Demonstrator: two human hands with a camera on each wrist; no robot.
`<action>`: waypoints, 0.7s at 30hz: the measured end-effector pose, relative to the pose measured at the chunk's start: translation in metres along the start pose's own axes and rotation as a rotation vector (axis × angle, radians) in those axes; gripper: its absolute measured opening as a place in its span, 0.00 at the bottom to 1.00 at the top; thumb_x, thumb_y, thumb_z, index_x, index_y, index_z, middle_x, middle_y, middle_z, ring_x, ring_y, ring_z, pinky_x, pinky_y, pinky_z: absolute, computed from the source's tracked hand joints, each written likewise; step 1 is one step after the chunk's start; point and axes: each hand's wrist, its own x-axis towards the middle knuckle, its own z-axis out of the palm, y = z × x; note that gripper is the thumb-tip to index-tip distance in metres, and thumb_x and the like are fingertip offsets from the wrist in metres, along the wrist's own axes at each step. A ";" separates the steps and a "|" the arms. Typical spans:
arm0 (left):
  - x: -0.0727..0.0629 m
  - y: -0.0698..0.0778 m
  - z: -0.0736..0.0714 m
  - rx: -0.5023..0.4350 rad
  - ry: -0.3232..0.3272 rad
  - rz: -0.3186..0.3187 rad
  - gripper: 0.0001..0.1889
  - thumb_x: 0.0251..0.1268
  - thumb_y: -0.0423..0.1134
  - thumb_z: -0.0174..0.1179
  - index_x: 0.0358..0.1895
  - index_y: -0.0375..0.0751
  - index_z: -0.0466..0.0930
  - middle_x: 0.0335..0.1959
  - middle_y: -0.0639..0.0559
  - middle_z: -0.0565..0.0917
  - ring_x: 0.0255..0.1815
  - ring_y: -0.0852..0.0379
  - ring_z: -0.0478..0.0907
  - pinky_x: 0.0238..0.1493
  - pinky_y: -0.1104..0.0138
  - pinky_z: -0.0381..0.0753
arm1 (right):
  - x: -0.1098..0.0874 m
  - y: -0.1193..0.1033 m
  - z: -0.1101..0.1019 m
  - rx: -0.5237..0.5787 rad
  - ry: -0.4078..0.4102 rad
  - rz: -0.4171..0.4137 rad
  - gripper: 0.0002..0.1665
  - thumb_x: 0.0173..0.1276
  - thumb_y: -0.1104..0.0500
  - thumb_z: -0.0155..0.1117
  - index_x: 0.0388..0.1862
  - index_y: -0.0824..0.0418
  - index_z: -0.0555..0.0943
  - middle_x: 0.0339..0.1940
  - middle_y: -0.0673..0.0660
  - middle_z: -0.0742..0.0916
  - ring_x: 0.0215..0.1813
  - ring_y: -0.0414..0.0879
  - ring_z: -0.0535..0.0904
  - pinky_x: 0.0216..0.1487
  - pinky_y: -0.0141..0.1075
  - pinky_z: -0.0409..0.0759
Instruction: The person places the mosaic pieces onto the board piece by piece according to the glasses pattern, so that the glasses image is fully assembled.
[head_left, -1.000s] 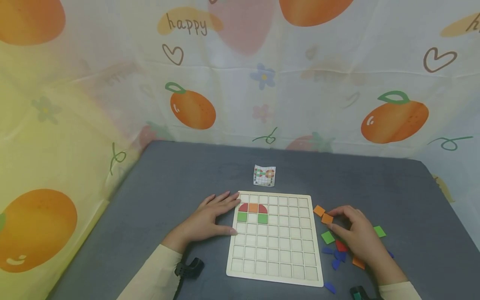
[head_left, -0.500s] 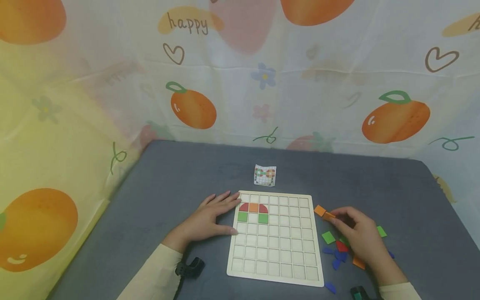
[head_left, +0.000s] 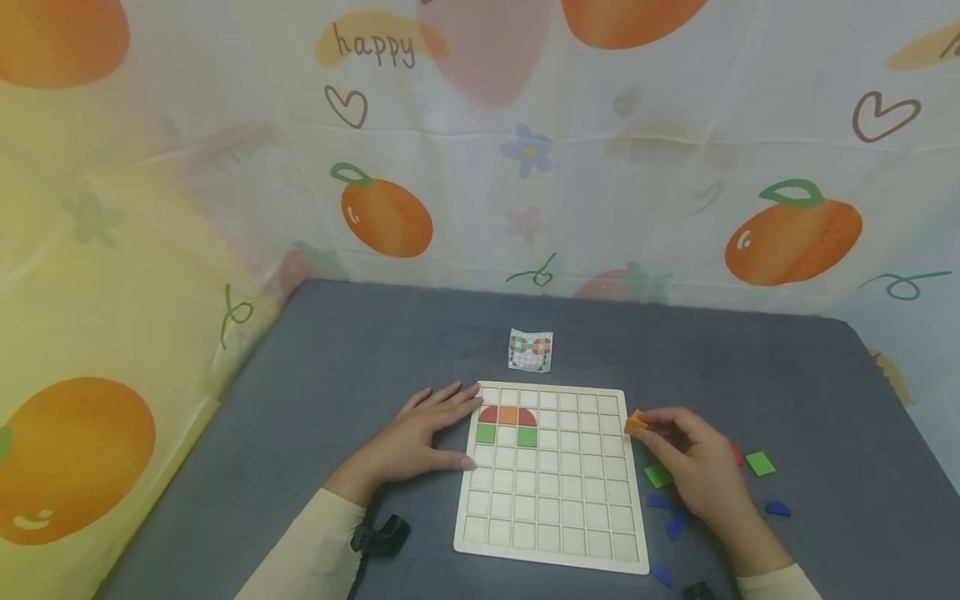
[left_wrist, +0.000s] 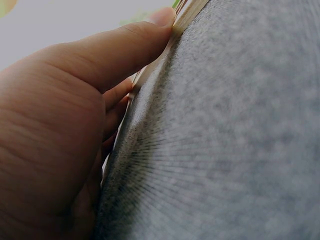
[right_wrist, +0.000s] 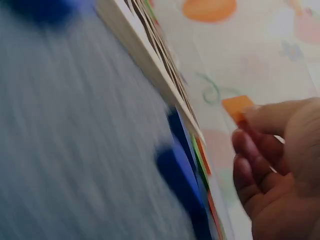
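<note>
A pale wooden grid board point(head_left: 555, 492) lies on the grey table. Two red rounded tiles point(head_left: 528, 416), an orange square point(head_left: 507, 415) and two green squares point(head_left: 527, 436) fill cells at its upper left. My left hand point(head_left: 412, 437) rests along the board's left side, fingers spread, thumb point(left_wrist: 145, 37) at the edge. Thumb and index finger of my right hand point(head_left: 701, 458) pinch an orange square tile point(right_wrist: 236, 106), held up off the table in the right wrist view. From the head it overlaps the board's right edge, where another orange tile lay.
Right of the board lie green tiles point(head_left: 760, 463), blue pieces point(head_left: 662, 575) and a partly hidden red tile point(head_left: 738, 454); my right hand covers others. Behind the board is a small printed pattern card point(head_left: 530, 351). A fruit-print cloth point(head_left: 600, 167) hangs at the back.
My right hand has lifted an orange tile and carried it left to the board's right edge, over the other orange tile's place. My left hand has stayed still.
</note>
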 end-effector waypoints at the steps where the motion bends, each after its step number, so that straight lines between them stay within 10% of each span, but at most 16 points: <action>1: 0.000 0.000 0.000 -0.001 -0.001 -0.001 0.52 0.66 0.66 0.74 0.88 0.54 0.60 0.88 0.65 0.54 0.89 0.52 0.43 0.83 0.42 0.34 | 0.000 -0.003 0.003 0.025 0.002 -0.019 0.12 0.73 0.68 0.76 0.53 0.63 0.89 0.48 0.54 0.91 0.46 0.39 0.86 0.46 0.23 0.80; 21: 0.000 0.002 0.001 0.007 0.015 -0.003 0.52 0.65 0.67 0.74 0.88 0.54 0.63 0.88 0.62 0.57 0.89 0.51 0.45 0.83 0.42 0.36 | 0.019 -0.076 0.073 0.178 -0.215 -0.038 0.10 0.72 0.65 0.79 0.47 0.52 0.91 0.44 0.42 0.89 0.42 0.39 0.87 0.47 0.40 0.87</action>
